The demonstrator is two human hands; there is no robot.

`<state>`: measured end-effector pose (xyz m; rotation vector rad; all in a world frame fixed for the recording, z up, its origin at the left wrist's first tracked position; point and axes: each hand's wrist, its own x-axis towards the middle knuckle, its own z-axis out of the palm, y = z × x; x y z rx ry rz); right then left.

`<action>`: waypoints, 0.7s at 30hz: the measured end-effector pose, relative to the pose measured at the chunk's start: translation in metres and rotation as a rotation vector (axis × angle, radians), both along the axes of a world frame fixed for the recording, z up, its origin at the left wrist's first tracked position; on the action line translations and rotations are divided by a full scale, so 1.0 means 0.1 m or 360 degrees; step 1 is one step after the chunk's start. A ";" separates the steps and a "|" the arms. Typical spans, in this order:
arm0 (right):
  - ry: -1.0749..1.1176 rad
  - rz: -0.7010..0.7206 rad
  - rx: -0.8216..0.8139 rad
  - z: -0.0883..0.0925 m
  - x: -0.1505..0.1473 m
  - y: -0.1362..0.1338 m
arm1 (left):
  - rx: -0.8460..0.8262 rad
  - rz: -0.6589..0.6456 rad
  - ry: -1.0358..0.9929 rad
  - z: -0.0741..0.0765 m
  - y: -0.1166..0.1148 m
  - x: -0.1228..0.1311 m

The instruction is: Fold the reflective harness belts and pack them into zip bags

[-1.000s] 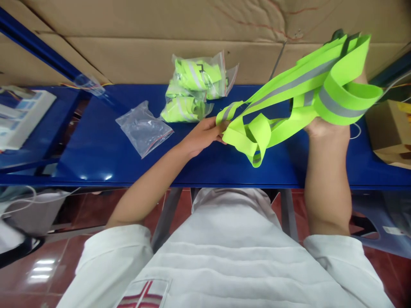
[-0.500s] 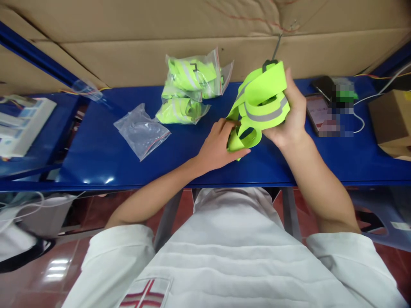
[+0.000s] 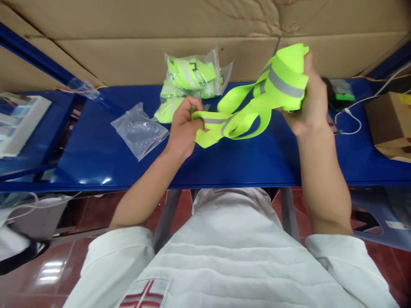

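Note:
A neon yellow-green reflective strap (image 3: pixel 245 124) with silver-grey stripes stretches between my two hands above the blue table. My left hand (image 3: pixel 185 128) pinches one end of it, fingers closed on the folded webbing. At the other end my right hand (image 3: pixel 313 100) is wrapped around a thick bundle of the same strap; part of its fingers is hidden behind the webbing. Several clear zip bags of similar straps (image 3: pixel 191 75) lie behind my left hand, one partly covered by it. A flat clear zip bag (image 3: pixel 139 130) with no strap in it lies left of that hand.
The blue table (image 3: pixel 135 171) ends in front of my body, and cardboard (image 3: pixel 144 62) lines its back. On the right stand a cardboard box (image 3: pixel 388 122) and a white cable (image 3: pixel 359 124). A white device (image 3: pixel 25 124) sits at far left.
My hands have moved apart, the left to the left and the right up and to the right. The strap, bunched together before, is now drawn out between them.

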<state>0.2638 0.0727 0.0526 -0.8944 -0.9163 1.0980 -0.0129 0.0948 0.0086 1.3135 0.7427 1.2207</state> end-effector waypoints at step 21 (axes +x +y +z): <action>-0.1129 0.0294 0.0446 -0.44 -0.11 -0.07 | -0.0593 -0.0152 0.0144 -0.24 0.12 0.32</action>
